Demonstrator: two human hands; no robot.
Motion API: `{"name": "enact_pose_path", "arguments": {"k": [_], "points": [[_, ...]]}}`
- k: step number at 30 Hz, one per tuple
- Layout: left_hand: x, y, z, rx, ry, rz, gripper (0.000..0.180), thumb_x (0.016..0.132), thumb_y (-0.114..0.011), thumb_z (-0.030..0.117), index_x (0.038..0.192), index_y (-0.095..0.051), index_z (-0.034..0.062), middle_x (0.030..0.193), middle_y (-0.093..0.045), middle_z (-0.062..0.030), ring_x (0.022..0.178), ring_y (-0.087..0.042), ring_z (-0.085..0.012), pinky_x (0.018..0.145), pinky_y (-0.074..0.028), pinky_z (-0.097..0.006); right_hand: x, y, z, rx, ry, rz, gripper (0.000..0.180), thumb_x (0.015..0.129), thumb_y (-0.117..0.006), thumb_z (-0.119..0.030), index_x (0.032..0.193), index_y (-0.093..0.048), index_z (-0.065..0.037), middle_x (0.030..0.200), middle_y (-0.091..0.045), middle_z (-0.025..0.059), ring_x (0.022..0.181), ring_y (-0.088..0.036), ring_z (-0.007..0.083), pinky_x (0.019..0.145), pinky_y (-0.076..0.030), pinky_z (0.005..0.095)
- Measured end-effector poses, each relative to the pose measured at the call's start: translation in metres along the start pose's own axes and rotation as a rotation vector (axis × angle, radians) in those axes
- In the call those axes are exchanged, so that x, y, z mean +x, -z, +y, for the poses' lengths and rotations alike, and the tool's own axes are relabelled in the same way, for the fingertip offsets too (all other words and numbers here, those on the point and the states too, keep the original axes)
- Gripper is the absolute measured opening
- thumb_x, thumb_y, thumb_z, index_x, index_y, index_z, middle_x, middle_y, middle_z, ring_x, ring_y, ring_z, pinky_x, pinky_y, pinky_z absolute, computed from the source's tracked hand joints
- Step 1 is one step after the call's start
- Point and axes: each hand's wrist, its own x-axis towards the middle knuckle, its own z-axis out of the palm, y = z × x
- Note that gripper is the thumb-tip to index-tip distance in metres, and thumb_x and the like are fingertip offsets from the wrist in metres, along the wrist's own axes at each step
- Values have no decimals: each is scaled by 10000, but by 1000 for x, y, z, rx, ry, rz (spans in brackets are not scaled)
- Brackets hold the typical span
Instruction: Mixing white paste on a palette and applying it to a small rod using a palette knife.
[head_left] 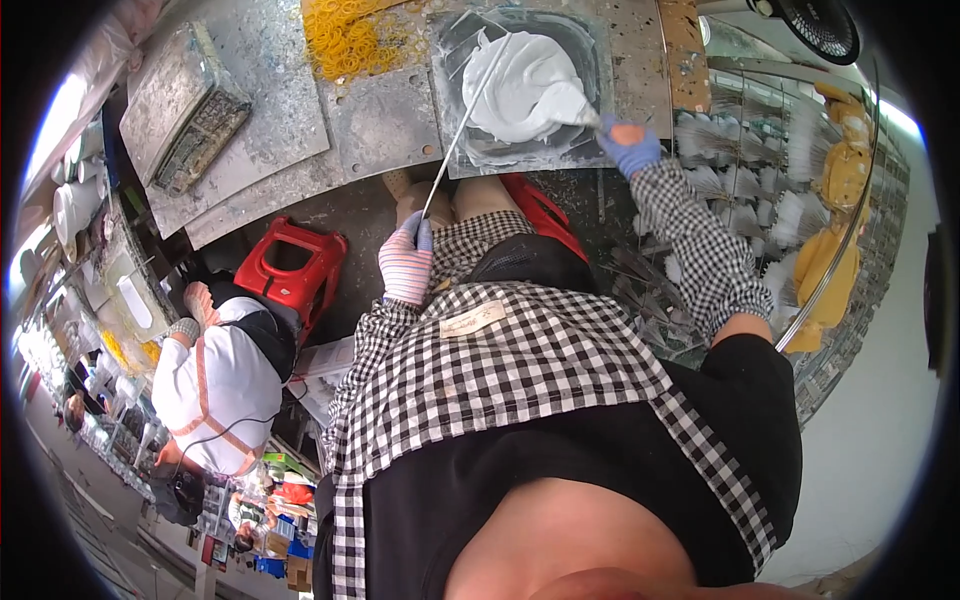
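Note:
My left hand (407,262), in a striped glove with blue fingertips, is closed round the lower end of a long thin metal rod (462,128). The rod slants up and away, and its far end lies over a mound of white paste (522,72). This paste is spread on a smeared grey board (452,150) on the bench. My right hand (632,150), in a blue-tipped glove, grips a spatula (590,119) at the paste's right side. White paste covers the spatula's blade, so its shape is hidden.
Yellow rubber bands (350,42) lie in a pile behind the bench's near edge. A crusted block (190,110) rests at the left. Racks of thin rods (735,185) stand to my right. A red plastic stool (290,262) and a person in white (225,380) are at my left.

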Motion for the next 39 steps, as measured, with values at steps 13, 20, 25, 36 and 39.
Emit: {"name": "enact_pose_path", "arguments": {"k": [13,20,25,36,39], "points": [[1,0,-6,-36,22,7,205,929,-626,166,1086,-711,64,892,-704,-208,801,-699,-343,723,-547,-377,-16,1,-10,-7,100,211,376,929,-502,-450,1129,-576,-141,941,-711,164,862,-691,370,767,-519,515],[6,7,8,-93,79,-16,213,933,-627,169,1098,-708,61,859,-704,-198,764,-706,-287,709,-541,-353,30,44,-81,16,151,275,378,923,-515,-454,1122,-554,-135,948,-707,163,887,-679,366,772,-525,489],[5,9,8,-83,120,-38,220,937,-621,168,1101,-703,47,848,-702,-199,748,-703,-278,697,-538,-349,32,4,-72,79,122,234,389,931,-503,-453,1122,-544,-117,952,-705,168,920,-678,359,788,-520,488],[8,4,-7,-97,118,-34,228,932,-624,175,1093,-705,34,868,-706,-208,769,-707,-306,710,-545,-360,6,35,-71,77,138,258,428,935,-486,-485,1163,-562,-130,974,-702,176,915,-675,379,770,-512,518],[10,4,-5,-81,65,-28,235,932,-624,174,1107,-702,38,867,-707,-206,766,-706,-304,711,-545,-361,31,24,-94,68,148,265,406,932,-506,-467,1124,-553,-113,917,-699,183,866,-676,384,746,-516,503]]}}
